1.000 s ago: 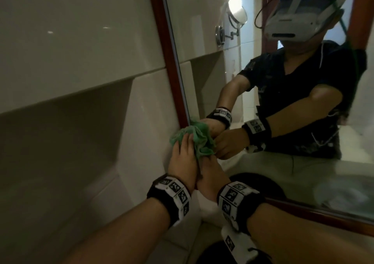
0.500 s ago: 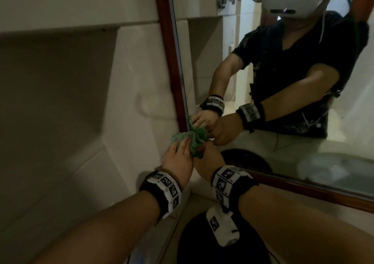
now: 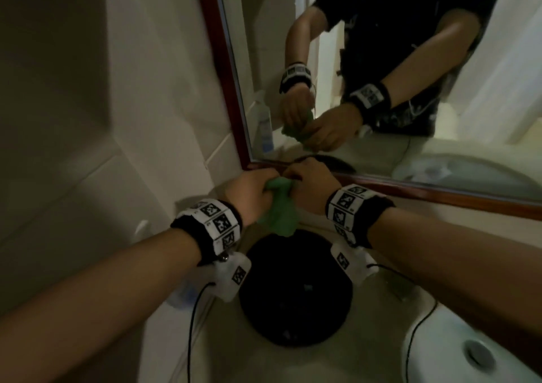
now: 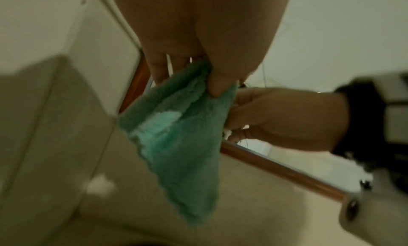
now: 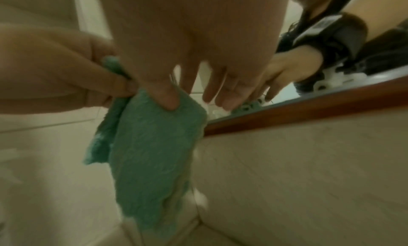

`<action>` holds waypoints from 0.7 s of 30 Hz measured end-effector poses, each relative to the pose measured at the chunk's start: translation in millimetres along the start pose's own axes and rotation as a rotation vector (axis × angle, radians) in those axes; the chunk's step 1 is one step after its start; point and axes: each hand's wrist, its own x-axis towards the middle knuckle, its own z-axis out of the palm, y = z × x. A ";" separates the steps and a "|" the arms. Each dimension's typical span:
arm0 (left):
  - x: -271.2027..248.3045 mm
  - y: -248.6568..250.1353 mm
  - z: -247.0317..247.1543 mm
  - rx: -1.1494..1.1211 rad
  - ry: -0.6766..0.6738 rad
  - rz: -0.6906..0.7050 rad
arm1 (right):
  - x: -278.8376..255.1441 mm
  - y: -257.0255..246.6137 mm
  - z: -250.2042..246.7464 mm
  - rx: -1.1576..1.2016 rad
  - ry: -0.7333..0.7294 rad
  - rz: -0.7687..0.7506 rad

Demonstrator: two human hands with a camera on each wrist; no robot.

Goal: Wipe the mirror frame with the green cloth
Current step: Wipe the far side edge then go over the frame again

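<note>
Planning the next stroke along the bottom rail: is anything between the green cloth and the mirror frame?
Nothing visible. Both the left hand and right hand grip the green cloth just below the mirror frame at its lower-left corner.

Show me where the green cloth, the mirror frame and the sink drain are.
green cloth [image 3: 280,215], head view, on its hanging middle.
mirror frame [image 3: 457,196], head view, on the bottom rail.
sink drain [image 3: 476,354], head view, on its centre.

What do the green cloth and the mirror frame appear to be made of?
Green cloth: soft, fluffy pile with a scalloped edge, likely microfibre; it hangs limp from both hands.
Mirror frame: reddish-brown with a smooth, slightly glossy finish, probably varnished wood, though a wood-look coating cannot be ruled out.
</note>
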 end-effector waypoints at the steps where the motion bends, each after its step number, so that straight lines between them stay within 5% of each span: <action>1: -5.8 0.0 3.8 -0.024 -0.023 -0.026 | -6.7 3.6 3.7 -0.061 -0.061 0.001; 6: -30.0 -16.1 23.6 0.141 -0.085 -0.083 | -38.0 27.0 28.2 -0.030 -0.139 0.061; 13: -57.6 -32.4 63.2 0.312 -0.308 0.018 | -57.2 42.6 62.7 -0.063 -0.244 0.072; 17: -79.2 -58.4 95.5 0.329 -0.386 -0.067 | -73.7 42.7 98.9 -0.116 -0.315 0.040; 21: -107.9 -77.0 132.9 0.417 -0.620 -0.116 | -92.3 41.7 143.4 -0.263 -0.508 -0.047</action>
